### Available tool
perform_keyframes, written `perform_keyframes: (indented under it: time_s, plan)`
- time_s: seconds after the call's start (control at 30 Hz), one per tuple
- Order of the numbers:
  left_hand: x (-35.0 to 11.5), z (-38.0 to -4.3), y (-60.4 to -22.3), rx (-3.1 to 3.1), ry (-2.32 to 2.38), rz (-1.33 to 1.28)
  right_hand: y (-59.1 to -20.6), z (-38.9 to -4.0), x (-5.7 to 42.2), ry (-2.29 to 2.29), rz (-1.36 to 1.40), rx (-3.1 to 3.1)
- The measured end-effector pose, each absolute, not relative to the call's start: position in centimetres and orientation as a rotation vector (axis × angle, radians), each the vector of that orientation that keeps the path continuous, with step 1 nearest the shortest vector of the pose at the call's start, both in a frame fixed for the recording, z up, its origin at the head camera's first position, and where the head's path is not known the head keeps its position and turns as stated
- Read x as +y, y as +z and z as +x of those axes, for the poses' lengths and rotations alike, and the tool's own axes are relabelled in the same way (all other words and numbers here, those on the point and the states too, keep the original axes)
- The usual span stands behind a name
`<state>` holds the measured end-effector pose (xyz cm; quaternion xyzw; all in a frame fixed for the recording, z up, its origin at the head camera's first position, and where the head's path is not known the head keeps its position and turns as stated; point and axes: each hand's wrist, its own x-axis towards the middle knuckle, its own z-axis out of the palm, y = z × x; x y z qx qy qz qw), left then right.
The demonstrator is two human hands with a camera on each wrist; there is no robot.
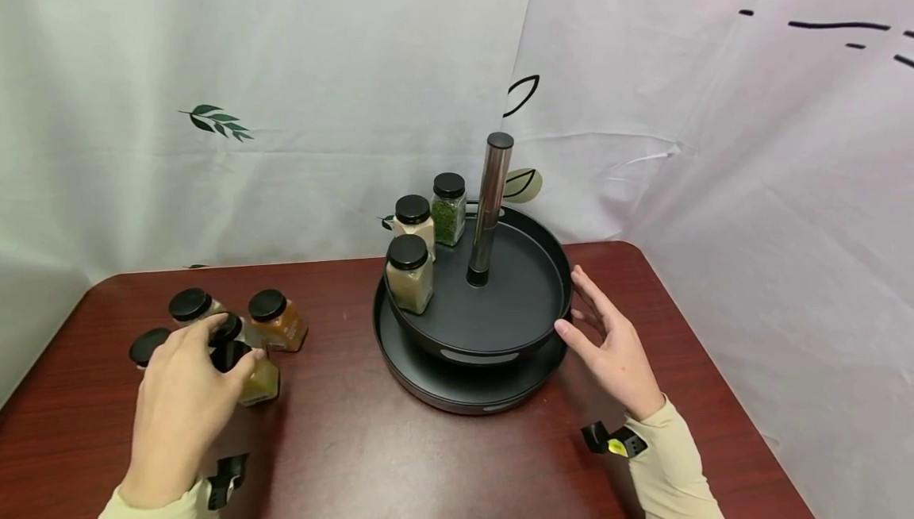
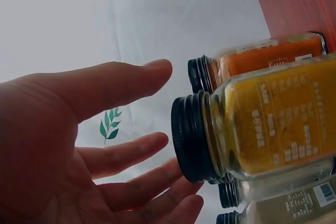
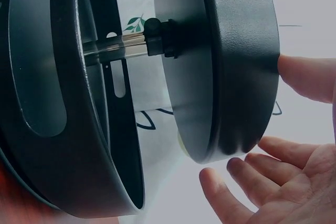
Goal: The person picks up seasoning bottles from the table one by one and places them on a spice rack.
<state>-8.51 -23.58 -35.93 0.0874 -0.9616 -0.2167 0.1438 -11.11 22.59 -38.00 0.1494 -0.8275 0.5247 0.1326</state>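
Observation:
My left hand [image 1: 187, 382] reaches over a group of spice jars at the left, thumb and fingers spread around the black lid of a jar of yellow spice [image 1: 261, 384]. In the left wrist view a gap shows between the thumb and that lid [image 2: 190, 139]. My right hand [image 1: 616, 356] is at the right side of a black two-tier turntable rack, fingertips at the rim of its upper tray [image 1: 510, 317]. In the right wrist view its thumb and fingers lie along the tray's outer wall [image 3: 244, 66], not curled round it. The lower tray [image 1: 457, 388] sits beneath.
An orange spice jar [image 1: 282, 327] and other black-lidded jars [image 1: 191, 305] stand beside the yellow one. On the upper tray are a tan jar [image 1: 410, 281], a pale jar [image 1: 416, 221] and a green herb jar [image 1: 448, 213]. A metal post [image 1: 491, 201] rises from it. A white curtain [image 1: 321, 106] hangs behind the table.

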Motion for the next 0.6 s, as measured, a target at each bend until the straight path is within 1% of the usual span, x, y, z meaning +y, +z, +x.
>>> perform_keyframes:
  time_s: [0.37, 0.6]
  plan:
    - [-24.2, -8.13, -36.28, -2.818, -0.621, 0.325, -37.95, -11.17, 22.45, 1.518, 0.442, -2.397]
    - [-24.6, -8.57, -36.14, -2.912, -0.641, 0.376, -37.96, -11.07, 22.51, 1.496, 0.431, -2.421]
